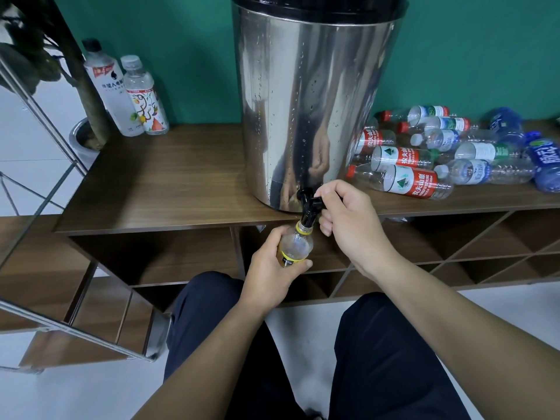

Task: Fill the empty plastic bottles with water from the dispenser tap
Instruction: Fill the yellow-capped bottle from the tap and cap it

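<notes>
One bottle (295, 245) sits gripped in the left hand (272, 268), its mouth right under the black tap (309, 207) at the worktop (157, 183) edge. The right hand (345, 213) curls around the tap lever. Best to keep the neck centred and upright, and ease the lever shut before water reaches the rim.

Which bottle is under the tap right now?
The yellow-labelled bottle, held by the left hand with its mouth at the black tap. The others stand at the back left or lie piled on the right.
</notes>
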### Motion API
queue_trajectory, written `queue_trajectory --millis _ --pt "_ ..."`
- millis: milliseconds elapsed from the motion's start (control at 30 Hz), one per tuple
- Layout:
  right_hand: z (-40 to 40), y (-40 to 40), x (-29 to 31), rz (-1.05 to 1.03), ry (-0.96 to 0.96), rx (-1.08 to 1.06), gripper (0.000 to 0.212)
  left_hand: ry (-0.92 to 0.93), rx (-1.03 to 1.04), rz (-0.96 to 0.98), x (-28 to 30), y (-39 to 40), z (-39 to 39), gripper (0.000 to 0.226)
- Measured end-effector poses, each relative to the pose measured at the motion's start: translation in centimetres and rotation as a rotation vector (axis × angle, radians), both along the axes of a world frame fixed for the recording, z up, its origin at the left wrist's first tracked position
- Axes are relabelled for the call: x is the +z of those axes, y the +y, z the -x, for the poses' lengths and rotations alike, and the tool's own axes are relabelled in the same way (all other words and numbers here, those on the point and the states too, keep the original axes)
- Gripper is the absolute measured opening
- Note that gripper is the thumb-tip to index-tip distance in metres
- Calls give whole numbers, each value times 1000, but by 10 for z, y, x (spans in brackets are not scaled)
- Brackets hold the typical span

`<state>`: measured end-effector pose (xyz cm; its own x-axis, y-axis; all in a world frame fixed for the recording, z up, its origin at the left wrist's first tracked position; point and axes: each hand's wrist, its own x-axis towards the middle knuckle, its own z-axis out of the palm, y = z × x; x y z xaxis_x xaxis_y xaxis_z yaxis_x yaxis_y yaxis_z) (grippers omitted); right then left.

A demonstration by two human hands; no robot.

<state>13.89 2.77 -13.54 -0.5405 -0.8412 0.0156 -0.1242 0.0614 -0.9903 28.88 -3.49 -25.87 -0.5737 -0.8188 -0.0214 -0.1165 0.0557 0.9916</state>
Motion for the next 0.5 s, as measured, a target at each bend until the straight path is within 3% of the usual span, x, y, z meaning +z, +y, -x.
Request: queue_trajectory --millis 500 --pt "3 -2 -3 -11 8 14 27 32 -12 -22 -6 -1 2 64"
